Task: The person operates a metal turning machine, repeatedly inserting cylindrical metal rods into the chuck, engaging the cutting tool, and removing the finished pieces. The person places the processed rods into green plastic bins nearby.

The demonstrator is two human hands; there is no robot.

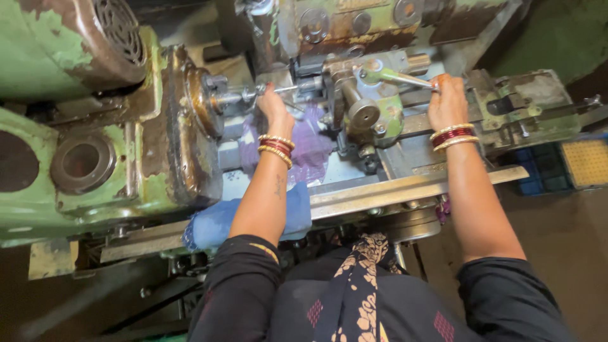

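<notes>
The left hand (273,104) pinches a thin metal rod (244,96) sticking out of the lathe's round chuck (201,101). The rod looks hard, stiff and oily, best held near its end. The right hand (447,101) is clamped on a green lever (396,77).

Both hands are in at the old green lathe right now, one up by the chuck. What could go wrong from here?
1. The left hand reaches right beside the rusty round chuck and its steel workpiece; if the spindle turns, its fingers could be caught.
2. Red and gold bangles on that wrist might snag.
3. The crumpled purple cloth under the hand could be drawn in. The right hand grips the metal lever handle.
</notes>
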